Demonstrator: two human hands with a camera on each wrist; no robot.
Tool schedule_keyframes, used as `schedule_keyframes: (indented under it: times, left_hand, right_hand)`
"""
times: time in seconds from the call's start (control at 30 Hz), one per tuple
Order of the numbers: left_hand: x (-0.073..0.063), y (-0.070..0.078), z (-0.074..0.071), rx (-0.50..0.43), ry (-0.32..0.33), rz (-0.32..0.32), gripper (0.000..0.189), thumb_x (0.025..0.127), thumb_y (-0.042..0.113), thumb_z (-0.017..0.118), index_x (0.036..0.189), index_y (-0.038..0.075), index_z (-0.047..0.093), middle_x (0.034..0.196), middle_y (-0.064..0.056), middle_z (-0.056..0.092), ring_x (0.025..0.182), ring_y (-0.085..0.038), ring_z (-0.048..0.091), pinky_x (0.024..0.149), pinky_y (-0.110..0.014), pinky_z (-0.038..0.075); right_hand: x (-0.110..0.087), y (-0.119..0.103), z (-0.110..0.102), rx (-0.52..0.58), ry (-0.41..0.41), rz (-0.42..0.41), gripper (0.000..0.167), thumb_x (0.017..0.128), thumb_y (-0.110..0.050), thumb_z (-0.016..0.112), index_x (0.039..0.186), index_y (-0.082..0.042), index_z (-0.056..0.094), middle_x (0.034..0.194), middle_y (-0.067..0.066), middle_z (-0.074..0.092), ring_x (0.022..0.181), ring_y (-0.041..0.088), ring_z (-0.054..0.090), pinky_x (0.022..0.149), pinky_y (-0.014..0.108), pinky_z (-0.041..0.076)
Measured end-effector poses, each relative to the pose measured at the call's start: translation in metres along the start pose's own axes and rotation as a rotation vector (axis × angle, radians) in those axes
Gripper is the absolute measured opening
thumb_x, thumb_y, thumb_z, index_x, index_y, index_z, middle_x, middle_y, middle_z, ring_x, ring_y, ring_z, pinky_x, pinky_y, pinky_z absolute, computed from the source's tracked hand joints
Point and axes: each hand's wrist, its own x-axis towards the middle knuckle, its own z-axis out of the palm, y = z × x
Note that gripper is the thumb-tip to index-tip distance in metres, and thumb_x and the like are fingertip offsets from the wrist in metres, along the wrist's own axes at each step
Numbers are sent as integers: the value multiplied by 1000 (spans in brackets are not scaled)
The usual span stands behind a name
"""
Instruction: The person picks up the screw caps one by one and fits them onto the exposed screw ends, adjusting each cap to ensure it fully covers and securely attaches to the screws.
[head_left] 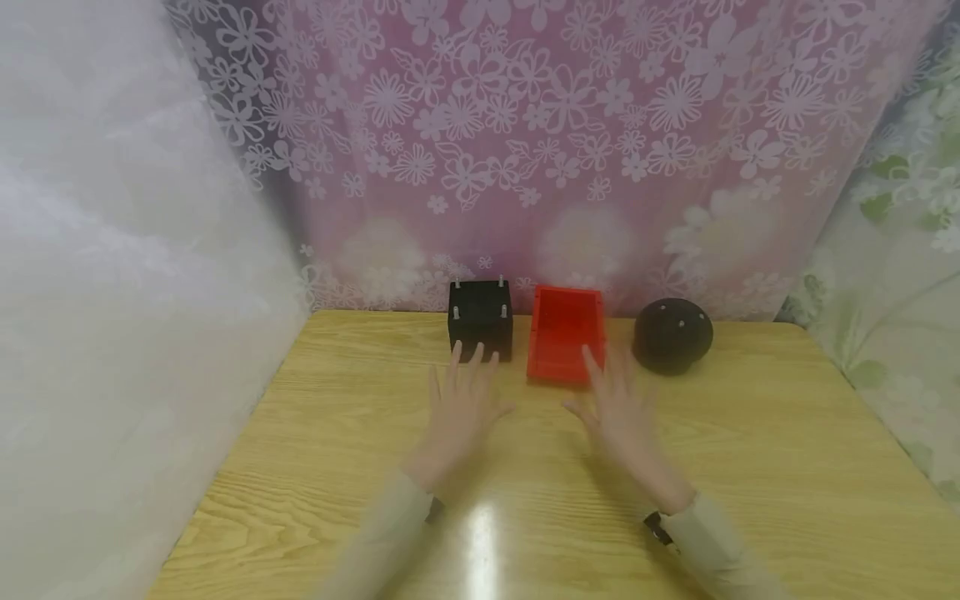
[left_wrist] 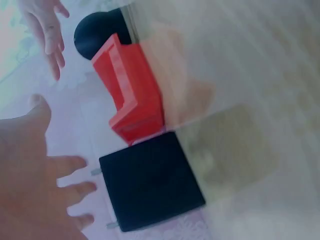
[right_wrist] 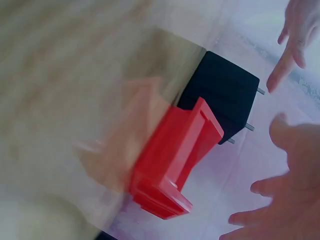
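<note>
My left hand (head_left: 459, 417), fingers spread, hovers in front of a black block (head_left: 481, 323) with several metal pins standing up from its top. My right hand (head_left: 621, 412) is also spread wide, blurred, in front of a red open bin (head_left: 566, 333). Neither hand holds anything. To the right of the bin sits a black dome-shaped object (head_left: 672, 335) with small metal pins on top. In the left wrist view, the left fingers point toward the pins of the black block (left_wrist: 152, 182). The right wrist view shows the red bin (right_wrist: 172, 155) between that block and the lower edge.
The three objects stand in a row along the back edge of a wood-grain table (head_left: 315, 450). A pink flowered curtain (head_left: 525, 150) hangs right behind them. White sheeting (head_left: 135, 292) borders the left side, and flowered cloth (head_left: 892, 333) the right.
</note>
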Motion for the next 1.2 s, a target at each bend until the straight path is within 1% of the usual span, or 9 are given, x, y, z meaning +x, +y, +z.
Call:
schedule_keyframes:
  times: [0.1,0.23,0.3,0.43,0.5,0.67,0.77,0.9,1.2]
  left_hand:
    - [4,-9,-8,-51,57,55,53,99,44,62,144,16,58,151,-6,53,148,-33,34,116,-67,27]
    - [12,-20,-23,-172,159,156,31,99,21,66,127,9,70,133,-10,67,132,-34,54,111,-60,39]
    - [17,-26,-29,-211,193,160,27,99,18,65,124,7,71,129,-10,68,127,-35,58,110,-57,42]
    - [29,-38,-37,-277,222,99,31,102,21,62,128,6,68,132,-12,67,125,-35,59,111,-53,42]
    - [36,-44,-41,-278,233,78,35,103,25,61,132,6,65,136,-12,64,126,-34,58,112,-51,41]
    - [50,-62,-45,-242,271,96,43,104,26,60,140,2,58,142,-15,59,129,-34,56,114,-47,40]
    - [59,-71,-45,-226,264,85,47,104,28,59,143,2,55,145,-15,57,132,-34,52,116,-46,37]
    - [69,-81,-41,-204,205,53,53,105,33,55,148,2,49,152,-15,50,141,-34,44,119,-48,32]
    - [91,-95,-24,-117,-66,-33,77,104,57,42,164,15,19,170,-4,16,156,-26,14,123,-62,11]
  right_hand:
    - [11,1,-7,-12,108,-86,73,92,-33,73,151,-2,44,155,30,37,143,55,31,104,80,30]
    - [29,-2,-19,26,160,-146,57,94,-23,73,141,4,55,144,29,53,132,50,48,108,64,39]
    - [39,-4,-24,56,140,-138,53,97,-22,70,142,2,55,143,26,55,131,48,51,109,61,40]
    - [60,-7,-28,90,90,-131,52,99,-22,67,145,-1,53,144,23,55,130,44,53,107,60,43]
    - [71,-9,-28,89,57,-134,53,99,-22,67,146,-3,52,145,22,55,130,43,53,106,59,44]
    - [98,-13,-23,75,-35,-127,55,100,-27,65,149,-6,50,149,19,52,134,40,52,109,56,43]
    - [110,-15,-16,54,-69,-125,56,101,-29,63,150,-7,48,150,18,51,137,38,48,113,55,39]
    - [125,-19,-8,29,-83,-134,57,103,-32,61,152,-6,46,152,19,49,141,37,45,116,55,36]
    - [151,-22,21,-21,-127,-246,76,98,-41,66,155,-1,37,160,20,37,141,39,45,114,55,38]
